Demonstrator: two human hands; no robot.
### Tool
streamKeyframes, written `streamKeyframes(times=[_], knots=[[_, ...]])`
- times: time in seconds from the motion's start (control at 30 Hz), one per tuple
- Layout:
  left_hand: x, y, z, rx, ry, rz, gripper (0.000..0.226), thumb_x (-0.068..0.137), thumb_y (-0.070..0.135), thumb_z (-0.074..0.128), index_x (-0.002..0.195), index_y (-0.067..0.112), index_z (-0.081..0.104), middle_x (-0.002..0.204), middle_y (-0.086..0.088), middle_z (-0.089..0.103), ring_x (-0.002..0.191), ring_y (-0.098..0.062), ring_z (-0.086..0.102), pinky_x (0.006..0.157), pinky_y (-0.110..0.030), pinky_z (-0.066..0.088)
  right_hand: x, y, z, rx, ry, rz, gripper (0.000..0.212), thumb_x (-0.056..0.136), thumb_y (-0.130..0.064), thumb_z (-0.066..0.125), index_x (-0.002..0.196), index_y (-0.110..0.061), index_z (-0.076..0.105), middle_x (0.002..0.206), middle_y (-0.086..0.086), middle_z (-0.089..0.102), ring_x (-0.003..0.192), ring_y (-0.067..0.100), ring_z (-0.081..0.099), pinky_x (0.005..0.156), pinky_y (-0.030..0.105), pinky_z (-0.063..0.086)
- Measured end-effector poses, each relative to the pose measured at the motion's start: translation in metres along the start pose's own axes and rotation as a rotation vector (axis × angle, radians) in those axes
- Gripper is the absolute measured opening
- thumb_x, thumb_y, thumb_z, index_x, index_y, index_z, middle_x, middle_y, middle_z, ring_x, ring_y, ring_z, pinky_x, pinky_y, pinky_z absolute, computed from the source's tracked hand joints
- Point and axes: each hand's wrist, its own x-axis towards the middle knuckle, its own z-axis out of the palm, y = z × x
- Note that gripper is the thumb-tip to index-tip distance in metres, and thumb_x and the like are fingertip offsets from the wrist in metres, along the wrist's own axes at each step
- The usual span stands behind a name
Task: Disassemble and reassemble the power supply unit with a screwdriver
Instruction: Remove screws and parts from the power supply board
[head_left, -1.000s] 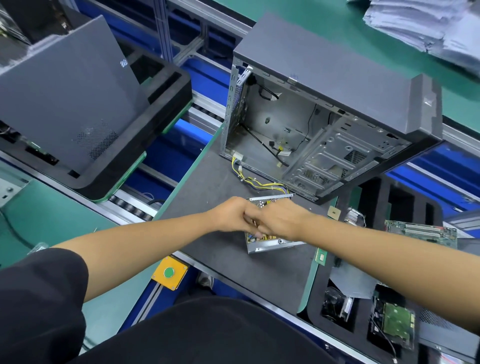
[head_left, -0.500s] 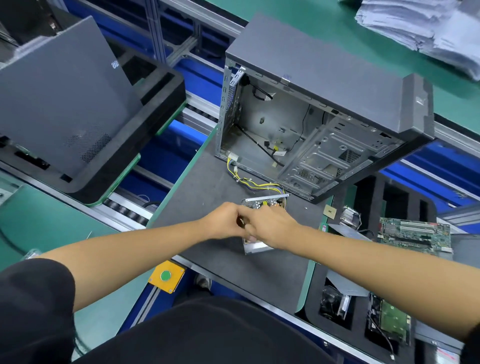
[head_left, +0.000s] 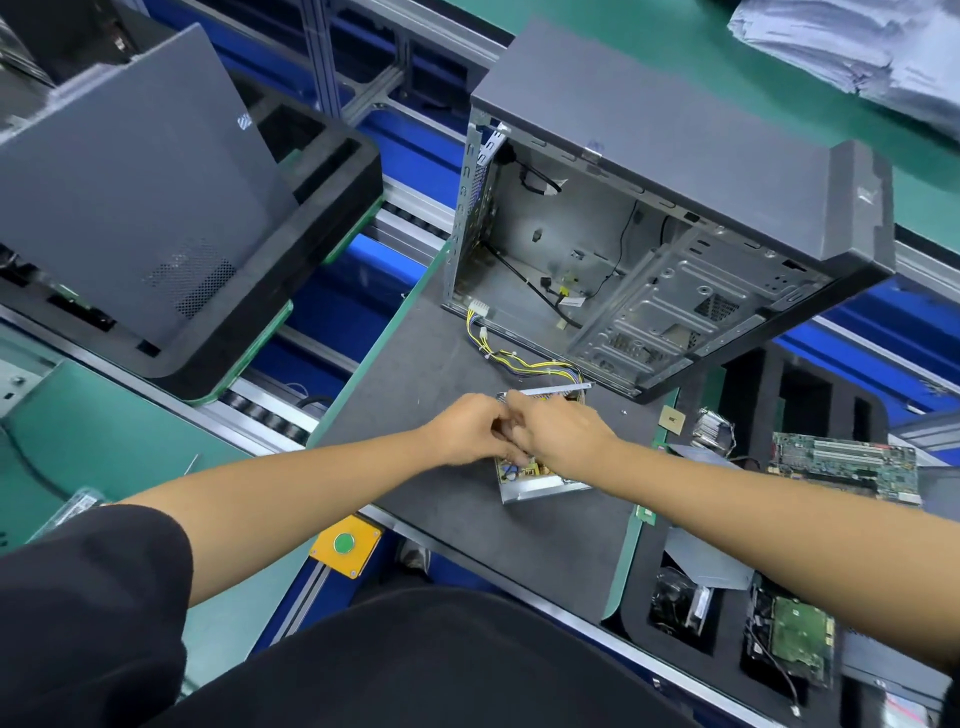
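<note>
The power supply unit (head_left: 535, 486), an open silver metal box with a yellow circuit board inside, lies on the grey mat (head_left: 431, 353) in front of the computer case. Its yellow and black cable bundle (head_left: 519, 361) runs back into the case. My left hand (head_left: 467, 428) sits at the unit's left side with curled fingers gripping its edge. My right hand (head_left: 563, 434) covers the middle, fingers curled down into the box, and its knuckles touch my left hand. Whatever small part the fingertips hold is hidden. No screwdriver is visible.
The open grey computer case (head_left: 675, 171) lies on its side behind the unit. On the right, a black foam tray (head_left: 753, 395) holds a motherboard (head_left: 841, 462), a hard drive (head_left: 795, 639) and a grey metal sheet (head_left: 701, 561). A grey side panel (head_left: 130, 197) leans at left. A yellow button box (head_left: 344, 544) is at the bench edge.
Both hands stay together over the power supply unit, with only small finger movement. The view has shifted slightly.
</note>
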Motion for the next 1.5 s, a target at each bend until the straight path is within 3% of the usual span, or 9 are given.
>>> streamKeyframes(times=[0.1,0.2,0.33,0.43,0.57,0.83,1.0,1.27,1.5], knots=[[0.001,0.004,-0.002,0.013,-0.085,0.039,0.014,0.080,0.017,0.086,0.089,0.018,0.076,0.081,0.003,0.075,0.075,-0.005,0.063,0.075,-0.036,0.056,-0.002,0.006,-0.017,-0.200,-0.082,-0.280,0.025,0.092,-0.040,0.054,0.107,-0.024,0.042,0.084,-0.009,0.060,0.070,0.029,0.057,0.054,0.035,0.034],[0.002,0.008,-0.003,0.024,-0.160,0.049,0.011,0.088,0.002,0.072,0.096,0.009,0.075,0.082,0.008,0.078,0.075,-0.005,0.064,0.075,-0.037,0.057,0.001,0.011,-0.035,-0.537,-0.193,-0.612,0.023,0.096,-0.031,0.051,0.118,-0.024,0.047,0.092,-0.004,0.062,0.060,0.031,0.046,0.054,0.035,0.035],[0.005,0.009,-0.008,0.031,-0.146,0.074,0.023,0.072,0.014,0.090,0.088,0.022,0.076,0.081,0.007,0.076,0.074,-0.003,0.065,0.075,-0.032,0.054,-0.003,0.005,-0.020,-0.304,-0.127,-0.279,0.022,0.095,-0.024,0.049,0.116,-0.023,0.053,0.075,0.002,0.054,0.071,0.034,0.053,0.059,0.036,0.031],[0.004,0.008,-0.001,0.002,-0.081,0.082,0.028,0.064,0.022,0.095,0.084,0.028,0.077,0.074,0.010,0.074,0.068,-0.006,0.061,0.072,-0.032,0.052,-0.001,-0.001,-0.008,-0.235,-0.113,-0.111,0.028,0.094,-0.026,0.051,0.121,-0.022,0.055,0.088,0.008,0.065,0.080,0.035,0.060,0.062,0.035,0.034],[0.004,0.006,0.000,-0.030,-0.089,0.119,0.035,0.067,0.022,0.094,0.078,0.045,0.071,0.076,0.017,0.074,0.070,0.001,0.060,0.069,-0.025,0.051,0.004,-0.003,-0.014,-0.188,-0.137,-0.162,0.023,0.092,-0.030,0.054,0.115,-0.025,0.054,0.086,-0.006,0.061,0.078,0.025,0.056,0.056,0.034,0.033],[-0.003,-0.010,0.007,-0.175,-0.065,0.139,0.036,0.075,0.008,0.088,0.089,0.037,0.071,0.082,0.020,0.071,0.080,0.008,0.060,0.073,-0.013,0.048,0.007,-0.001,-0.021,-0.304,-0.126,-0.361,0.020,0.088,-0.032,0.058,0.106,-0.029,0.050,0.067,-0.008,0.048,0.065,0.026,0.047,0.056,0.034,0.032],[-0.003,-0.019,0.004,-0.156,-0.036,0.140,0.032,0.072,0.008,0.090,0.093,0.020,0.068,0.086,0.008,0.073,0.083,-0.004,0.066,0.076,-0.030,0.055,0.010,0.000,-0.022,-0.355,-0.119,-0.386,0.013,0.091,-0.029,0.053,0.104,-0.027,0.051,0.066,-0.009,0.049,0.065,0.025,0.048,0.055,0.034,0.032],[0.002,-0.043,-0.007,0.597,0.232,0.462,0.030,0.097,0.035,0.066,0.118,0.015,0.066,0.115,-0.003,0.062,0.108,-0.027,0.055,0.100,-0.041,0.042,0.006,0.011,-0.017,-0.400,-0.064,-0.401,0.016,0.088,-0.025,0.052,0.104,-0.024,0.051,0.056,-0.007,0.033,0.059,0.025,0.040,0.047,0.034,0.015],[0.005,-0.057,0.011,0.806,0.341,0.500,0.051,0.086,0.042,0.076,0.124,0.011,0.069,0.120,-0.011,0.066,0.110,-0.031,0.057,0.104,-0.042,0.044,0.001,0.008,-0.021,-0.356,-0.040,-0.389,0.034,0.089,-0.024,0.054,0.122,-0.030,0.055,0.061,-0.009,0.033,0.055,0.020,0.035,0.053,0.034,0.026]])
